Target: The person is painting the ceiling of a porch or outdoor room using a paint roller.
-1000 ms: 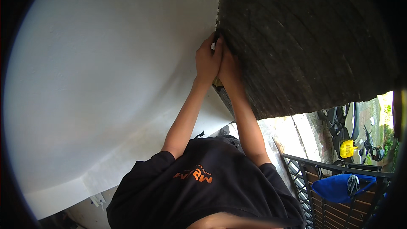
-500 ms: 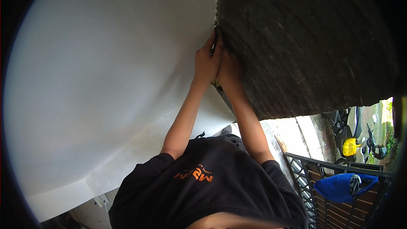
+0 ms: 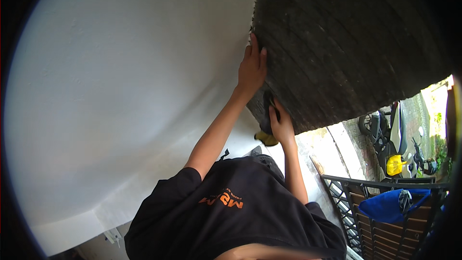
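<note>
My left hand (image 3: 251, 71) reaches up with fingers spread along the seam between a white wall surface (image 3: 134, 67) and a dark, ridged panel (image 3: 346, 48), its fingertips touching near the join. Lower and to the right, my right hand (image 3: 283, 125) is closed around a black-and-yellow object (image 3: 264, 137), possibly a hand tool; its exact shape is partly hidden by the fingers.
At the lower right stands a dark metal gate (image 3: 385, 233) with a blue cloth (image 3: 382, 204) draped over it. Beyond are parked motorbikes (image 3: 380, 132), a yellow bag (image 3: 394, 163) on one, paving and some greenery.
My hands have separated. The left stays high, slightly to the right, fingers more spread; the right has moved down, bringing the black-and-yellow object out from the seam into clearer view.
</note>
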{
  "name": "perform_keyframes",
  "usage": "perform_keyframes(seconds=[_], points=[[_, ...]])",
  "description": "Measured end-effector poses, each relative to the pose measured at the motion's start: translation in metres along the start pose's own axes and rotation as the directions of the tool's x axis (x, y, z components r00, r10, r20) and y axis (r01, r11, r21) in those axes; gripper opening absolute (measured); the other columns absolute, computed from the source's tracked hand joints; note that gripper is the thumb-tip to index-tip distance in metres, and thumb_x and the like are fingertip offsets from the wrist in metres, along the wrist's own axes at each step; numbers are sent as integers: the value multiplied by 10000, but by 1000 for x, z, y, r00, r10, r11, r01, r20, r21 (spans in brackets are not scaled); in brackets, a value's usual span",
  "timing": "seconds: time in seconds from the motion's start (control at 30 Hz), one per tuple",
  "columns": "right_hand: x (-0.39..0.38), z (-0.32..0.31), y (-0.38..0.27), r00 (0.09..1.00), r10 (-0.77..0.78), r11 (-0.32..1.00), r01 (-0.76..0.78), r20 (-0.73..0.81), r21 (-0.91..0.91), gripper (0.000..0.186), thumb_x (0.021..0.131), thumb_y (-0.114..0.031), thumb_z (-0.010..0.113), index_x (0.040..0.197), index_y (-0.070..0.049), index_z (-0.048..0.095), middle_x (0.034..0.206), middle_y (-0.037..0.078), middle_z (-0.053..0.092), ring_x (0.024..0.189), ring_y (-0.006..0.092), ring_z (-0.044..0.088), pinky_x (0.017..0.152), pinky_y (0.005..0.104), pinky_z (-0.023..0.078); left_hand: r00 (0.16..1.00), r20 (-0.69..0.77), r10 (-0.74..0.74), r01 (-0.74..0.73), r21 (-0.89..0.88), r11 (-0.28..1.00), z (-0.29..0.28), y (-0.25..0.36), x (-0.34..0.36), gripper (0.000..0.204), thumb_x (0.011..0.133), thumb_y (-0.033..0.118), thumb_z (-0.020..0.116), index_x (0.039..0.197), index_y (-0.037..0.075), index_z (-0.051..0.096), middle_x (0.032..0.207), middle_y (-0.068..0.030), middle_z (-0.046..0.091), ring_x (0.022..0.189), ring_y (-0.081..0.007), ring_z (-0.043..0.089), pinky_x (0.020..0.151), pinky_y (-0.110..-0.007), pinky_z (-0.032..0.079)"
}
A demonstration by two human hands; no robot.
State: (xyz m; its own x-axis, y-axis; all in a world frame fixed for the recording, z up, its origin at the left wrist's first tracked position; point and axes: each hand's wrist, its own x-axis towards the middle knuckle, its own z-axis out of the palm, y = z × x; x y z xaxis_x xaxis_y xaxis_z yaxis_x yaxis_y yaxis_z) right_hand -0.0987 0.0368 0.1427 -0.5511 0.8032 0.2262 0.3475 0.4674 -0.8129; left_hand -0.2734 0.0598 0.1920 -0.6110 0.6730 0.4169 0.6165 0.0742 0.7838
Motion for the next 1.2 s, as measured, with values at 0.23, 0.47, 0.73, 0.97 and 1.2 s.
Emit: perform_keyframes(seconds=[0.23, 0.47, 0.73, 0.97, 1.2], points=[[-142, -26, 44, 875, 474, 878, -461, -102, 131, 363, 888, -149, 502, 1220, -2, 504, 1148, 207, 576, 1097, 294, 548, 922, 320, 407, 988, -39, 152, -155, -113, 981, 32, -11, -7, 583, 965, 375, 306, 1389, -13, 208, 1361, -287, 295, 1256, -420, 304, 1035, -422, 263], [-230, -40, 26, 642, 658, 751, -600, -393, 276, 394, 889, -243, 511, 1219, -26, 508, 1133, 203, 582, 1050, 303, 568, 897, 326, 424, 984, -76, 159, -170, -169, 971, 45, -65, 19, 729, 935, 551, 201, 1408, 2, 130, 1275, -343, 290, 1150, -413, 398, 909, -464, 379], [-325, -50, 18, 326, 550, 813, -418, -769, 405, 433, 897, -283, 518, 1233, -12, 479, 1049, 131, 617, 920, 197, 591, 824, 306, 446, 962, -68, 264, -268, -423, 866, 47, 60, -120, 406, 988, 300, 284, 919, -23, 522, 880, -133, 479, 766, -235, 468, 714, -326, 398], [-366, -85, -15, 263, 467, 875, -276, -844, 398, 245, 861, -184, 595, 1059, -63, 515, 871, 32, 567, 822, 94, 517, 762, 260, 428, 342, 742, 577, 274, -666, 694, 67, 129, -355, 149, 916, 162, 484, 916, 34, 407, 890, -55, 429, 723, -133, 441, 666, -281, 387], [-456, -110, -46, -67, 339, 921, -180, -938, 346, 290, 839, -217, 638, 1048, -54, 523, 917, 29, 576, 874, 100, 534, 791, 260, 435, -508, 563, 652, 518, -406, 753, 71, 177, -463, 594, 888, 191, 564, 1349, 73, 209, 1256, -155, 418, 1090, -210, 476, 877, -323, 417]])
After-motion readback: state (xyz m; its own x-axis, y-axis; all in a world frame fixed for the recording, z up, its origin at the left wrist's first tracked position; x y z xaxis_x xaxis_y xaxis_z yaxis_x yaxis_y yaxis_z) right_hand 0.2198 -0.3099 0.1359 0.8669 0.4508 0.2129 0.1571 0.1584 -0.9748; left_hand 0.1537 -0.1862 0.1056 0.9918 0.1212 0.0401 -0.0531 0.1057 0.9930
